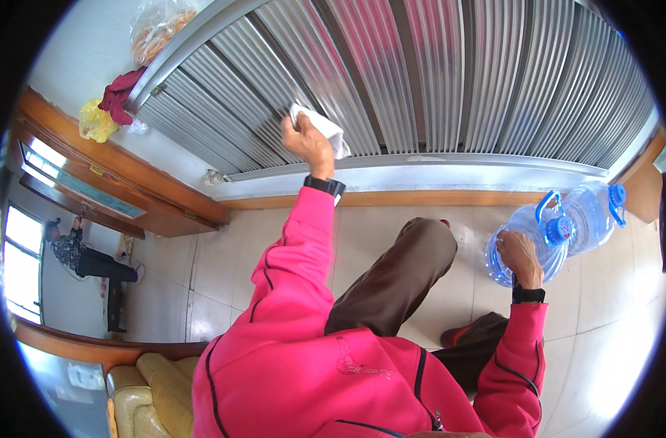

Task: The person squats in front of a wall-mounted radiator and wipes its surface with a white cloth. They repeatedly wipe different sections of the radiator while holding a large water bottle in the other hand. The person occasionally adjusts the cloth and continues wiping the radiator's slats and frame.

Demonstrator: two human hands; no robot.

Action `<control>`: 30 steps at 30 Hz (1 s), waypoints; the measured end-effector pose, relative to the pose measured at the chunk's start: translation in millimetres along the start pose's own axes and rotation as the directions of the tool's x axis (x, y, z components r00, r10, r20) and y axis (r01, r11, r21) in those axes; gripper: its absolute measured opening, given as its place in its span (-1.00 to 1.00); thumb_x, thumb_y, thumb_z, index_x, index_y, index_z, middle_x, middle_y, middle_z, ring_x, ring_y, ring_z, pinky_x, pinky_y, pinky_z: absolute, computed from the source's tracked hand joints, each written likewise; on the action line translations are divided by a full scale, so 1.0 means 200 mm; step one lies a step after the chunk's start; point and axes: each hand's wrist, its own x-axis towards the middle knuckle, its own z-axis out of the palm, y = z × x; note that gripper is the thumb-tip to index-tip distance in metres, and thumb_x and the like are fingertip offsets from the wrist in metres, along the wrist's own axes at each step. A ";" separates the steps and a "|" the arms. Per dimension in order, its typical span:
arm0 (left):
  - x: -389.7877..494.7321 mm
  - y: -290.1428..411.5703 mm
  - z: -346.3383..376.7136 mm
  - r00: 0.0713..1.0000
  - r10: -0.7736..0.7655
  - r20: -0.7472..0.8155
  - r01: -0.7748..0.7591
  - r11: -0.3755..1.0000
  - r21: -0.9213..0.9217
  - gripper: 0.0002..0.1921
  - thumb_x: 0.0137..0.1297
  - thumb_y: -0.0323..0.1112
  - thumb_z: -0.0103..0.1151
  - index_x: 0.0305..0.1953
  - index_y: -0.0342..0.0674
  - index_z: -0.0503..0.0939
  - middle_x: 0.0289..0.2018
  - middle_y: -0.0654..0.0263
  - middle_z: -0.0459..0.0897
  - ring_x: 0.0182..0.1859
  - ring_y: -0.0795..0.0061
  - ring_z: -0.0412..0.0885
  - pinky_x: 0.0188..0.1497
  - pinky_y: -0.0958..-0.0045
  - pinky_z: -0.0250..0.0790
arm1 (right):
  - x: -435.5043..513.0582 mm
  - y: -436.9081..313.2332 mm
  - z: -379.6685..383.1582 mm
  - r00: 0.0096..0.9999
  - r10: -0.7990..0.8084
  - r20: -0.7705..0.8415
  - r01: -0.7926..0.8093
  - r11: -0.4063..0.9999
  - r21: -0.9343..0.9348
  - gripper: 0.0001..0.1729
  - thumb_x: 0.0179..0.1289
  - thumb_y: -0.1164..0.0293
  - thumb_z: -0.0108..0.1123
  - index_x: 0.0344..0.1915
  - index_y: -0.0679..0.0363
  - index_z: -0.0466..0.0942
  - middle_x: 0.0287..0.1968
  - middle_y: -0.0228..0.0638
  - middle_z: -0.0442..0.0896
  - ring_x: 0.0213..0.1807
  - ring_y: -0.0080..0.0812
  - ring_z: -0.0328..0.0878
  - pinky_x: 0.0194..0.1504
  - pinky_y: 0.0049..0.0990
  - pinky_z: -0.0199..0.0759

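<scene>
My left hand (310, 141) grips a folded white cloth (325, 130), which lies against the lower ribs of a silver metal radiator (426, 82). Over a large clear plastic water bottle (502, 274) is my right hand (518, 254), its fingers curled with nothing visible in them. Whether the knuckles touch that bottle cannot be told. The bottle has a blue cap and a blue carrying handle. Beside it, nearer the wall, stands a second clear bottle (587, 211), also blue-capped.
A yellow plastic bag (96, 121), a dark red cloth (119, 93) and a clear bag (159, 33) are at the radiator's left end. Farther left is a wooden door frame (191, 202), with another person (84, 254) beyond it. A tan leather sofa (152, 399) sits at lower left.
</scene>
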 end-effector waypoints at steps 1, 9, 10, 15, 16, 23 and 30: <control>0.05 0.04 0.01 1.000 0.016 0.002 -0.016 0.998 -0.067 -0.80 0.40 -0.41 0.09 -0.25 -0.51 0.54 -0.44 0.09 0.62 -0.39 0.31 0.55 -0.26 0.23 0.41 | 0.00 0.00 0.00 1.000 -0.001 -0.006 0.001 1.000 0.003 -0.77 0.28 0.34 0.13 -0.34 0.28 0.63 -0.28 0.09 0.69 -0.14 0.19 0.64 -0.10 0.12 0.47; -0.14 -0.14 -0.04 0.999 0.013 0.047 -0.018 0.994 0.105 -0.79 0.42 -0.41 0.11 -0.14 -0.50 0.56 -0.37 -0.02 0.66 -0.32 0.11 0.64 -0.19 0.14 0.44 | 0.04 -0.03 0.00 0.999 -0.033 -0.031 0.033 0.999 0.022 -0.77 0.28 0.34 0.14 -0.36 0.29 0.60 -0.29 0.11 0.68 -0.14 0.19 0.64 -0.10 0.11 0.47; -0.20 -0.21 -0.07 0.995 -0.058 0.078 0.044 0.984 0.170 -0.80 0.41 -0.41 0.13 -0.13 -0.49 0.58 -0.36 -0.05 0.67 -0.31 0.05 0.65 -0.18 0.11 0.44 | 0.05 -0.03 0.00 1.000 -0.026 -0.016 0.027 0.999 0.020 -0.77 0.28 0.34 0.13 -0.37 0.30 0.60 -0.29 0.11 0.68 -0.13 0.20 0.64 -0.09 0.11 0.47; -0.46 -0.48 -0.20 0.937 -0.301 0.179 0.211 0.892 0.399 -0.79 0.32 -0.39 0.21 -0.23 -0.49 0.63 -0.45 -0.05 0.67 -0.38 0.06 0.62 -0.23 0.13 0.43 | 0.06 -0.01 0.02 0.999 -0.030 -0.011 0.030 1.000 0.004 -0.74 0.30 0.32 0.12 -0.37 0.30 0.60 -0.28 0.11 0.68 -0.12 0.20 0.64 -0.08 0.10 0.49; -0.48 -0.50 -0.20 0.935 -0.319 0.156 0.253 0.907 0.336 -0.80 0.31 -0.40 0.21 -0.23 -0.49 0.62 -0.47 0.03 0.67 -0.41 0.20 0.59 -0.27 0.18 0.42 | 0.07 -0.01 0.02 1.000 -0.025 -0.008 0.025 1.000 0.003 -0.74 0.30 0.32 0.12 -0.37 0.29 0.60 -0.27 0.10 0.69 -0.11 0.20 0.64 -0.08 0.10 0.49; -0.19 -0.33 -0.22 0.978 -0.209 0.026 0.201 0.964 0.173 -0.83 0.36 -0.39 0.15 -0.27 -0.42 0.53 -0.47 0.11 0.59 -0.41 0.27 0.51 -0.26 0.19 0.38 | 0.16 0.00 0.04 1.000 0.002 0.001 -0.002 1.000 -0.006 -0.74 0.29 0.30 0.12 -0.36 0.27 0.63 -0.26 0.09 0.70 -0.11 0.21 0.64 -0.07 0.11 0.49; 0.23 0.17 -0.13 0.991 0.043 0.123 -0.038 0.998 -0.046 -0.84 0.40 -0.40 0.18 -0.27 -0.39 0.50 -0.49 0.26 0.49 -0.41 0.51 0.41 -0.30 0.33 0.34 | 0.28 -0.09 0.11 0.996 -0.022 0.086 0.023 1.000 -0.004 -0.75 0.24 0.31 0.13 -0.38 0.26 0.63 -0.27 0.10 0.69 -0.13 0.22 0.64 -0.07 0.11 0.48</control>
